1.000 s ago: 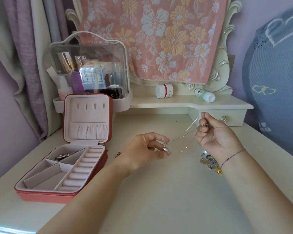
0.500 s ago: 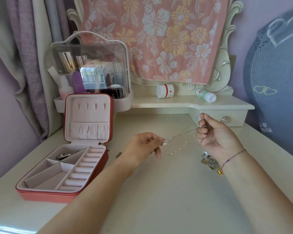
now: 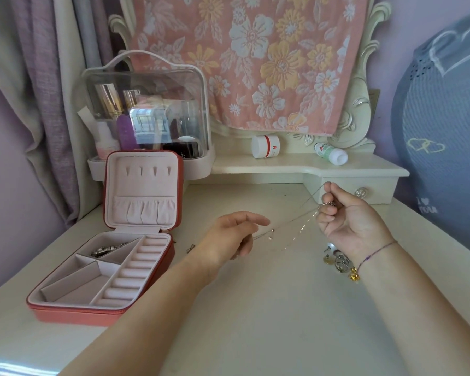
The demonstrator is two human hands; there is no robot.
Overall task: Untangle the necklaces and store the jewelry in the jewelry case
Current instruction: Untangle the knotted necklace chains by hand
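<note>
Thin silver necklace chains (image 3: 291, 222) stretch above the cream dressing table (image 3: 255, 308) between my two hands. My right hand (image 3: 353, 221) grips one bunched end with curled fingers, a strand rising above the fist. My left hand (image 3: 234, 236) holds the other end under its lower fingers, index finger straight; a small pendant (image 3: 272, 230) hangs just beside it. The coral jewelry case (image 3: 73, 313) lies open at left, lid upright, with a silver piece (image 3: 106, 249) in its back compartment. Loose rings and earrings (image 3: 337, 261) lie by my right wrist.
A clear cosmetics box (image 3: 147, 112) stands behind the case. A white jar (image 3: 265, 146) and a green-white bottle (image 3: 331, 153) lie on the raised shelf (image 3: 255, 166), above a small drawer knob (image 3: 362, 191). One tiny metal piece (image 3: 189, 248) sits near the case. A blue cushion (image 3: 445, 131) fills the right.
My left hand has moved left and down, drawing the chain out longer, and its index finger has straightened. My right hand has stayed almost where it was.
</note>
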